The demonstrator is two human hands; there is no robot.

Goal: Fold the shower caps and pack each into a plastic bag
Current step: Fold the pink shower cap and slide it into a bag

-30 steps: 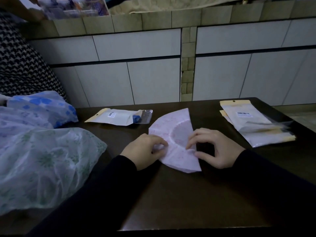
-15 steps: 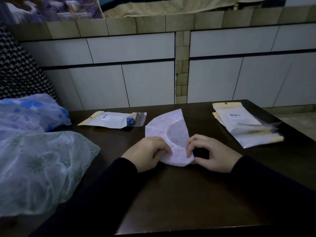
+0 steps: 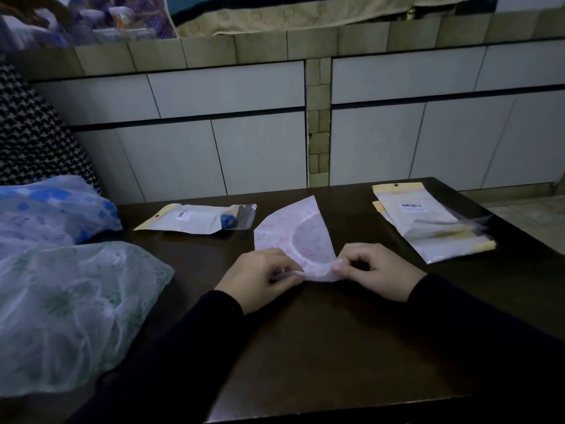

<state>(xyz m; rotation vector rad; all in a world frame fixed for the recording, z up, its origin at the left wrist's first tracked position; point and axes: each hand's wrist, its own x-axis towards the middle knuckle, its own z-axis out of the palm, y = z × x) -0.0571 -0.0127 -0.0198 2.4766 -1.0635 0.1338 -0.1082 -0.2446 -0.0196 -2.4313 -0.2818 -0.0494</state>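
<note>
**Thin film, dark gloss, matt tile**

The pink shower cap point(image 3: 293, 237) is thin, crinkly plastic film, faintly translucent and matt. The green-patterned shower cap point(image 3: 76, 310) and the blue-patterned shower cap point(image 3: 55, 206) are the same filmy plastic, puffed and creased. The packed bag point(image 3: 192, 220) is smooth plastic with a clear glossy end; the stack of empty bags point(image 3: 428, 228) shines likewise. The table point(image 3: 321, 347) is dark, smooth and lightly glossy. The wall tiles point(image 3: 260, 151) look matt.

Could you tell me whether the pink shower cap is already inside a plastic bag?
No, the pink shower cap lies bare on the table, pinched at its near edge by the left hand and right hand.
</note>
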